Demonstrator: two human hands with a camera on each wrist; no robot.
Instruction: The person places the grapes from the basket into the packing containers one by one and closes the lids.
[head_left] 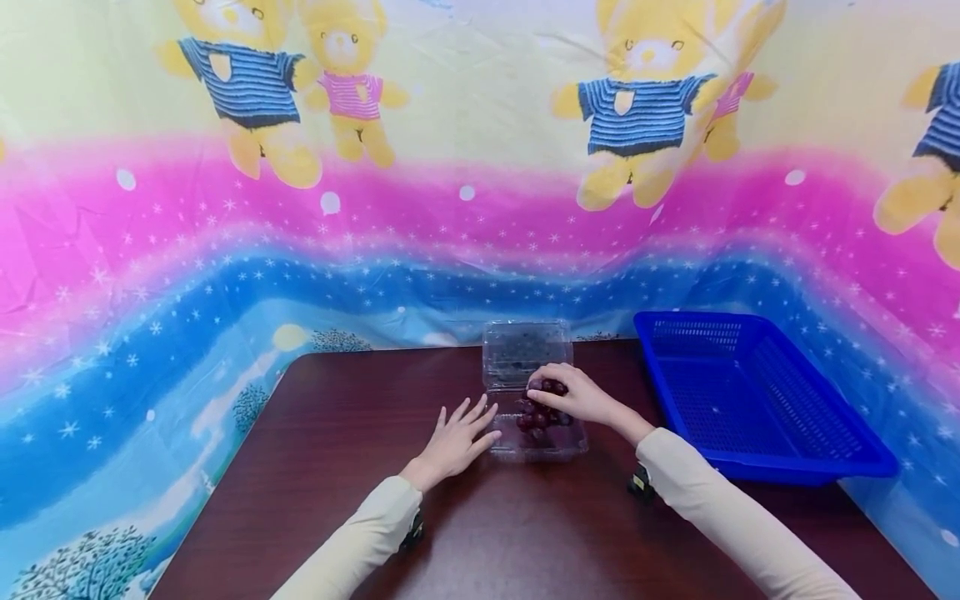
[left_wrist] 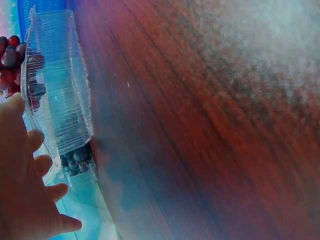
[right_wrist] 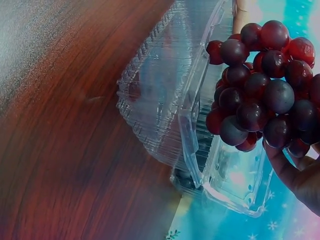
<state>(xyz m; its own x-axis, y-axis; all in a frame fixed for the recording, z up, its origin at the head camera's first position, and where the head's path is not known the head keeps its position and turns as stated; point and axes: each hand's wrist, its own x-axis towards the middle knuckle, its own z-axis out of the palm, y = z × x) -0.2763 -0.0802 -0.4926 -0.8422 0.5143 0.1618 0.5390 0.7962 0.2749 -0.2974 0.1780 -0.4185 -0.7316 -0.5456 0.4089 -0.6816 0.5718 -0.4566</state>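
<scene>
A clear plastic clamshell box [head_left: 542, 454] stands on the table with its hinged lid [head_left: 498, 354] raised at the back. My right hand [head_left: 576, 396] holds a bunch of dark red grapes [right_wrist: 267, 95] by its upper part, over the box's base. In the right wrist view the fingers curl in at the bunch's lower right, and the grapes show above the box rim. My left hand [head_left: 452, 440] has its fingers spread at the box's left side. The left wrist view shows its fingertips close along the rim.
A blue plastic basket [head_left: 738, 429] with mesh sides stands to the right on the dark wooden table [head_left: 352, 433]. Dark round shapes [left_wrist: 77, 159] appear by the lid. A cloth printed with bears [head_left: 465, 233] hangs behind the table.
</scene>
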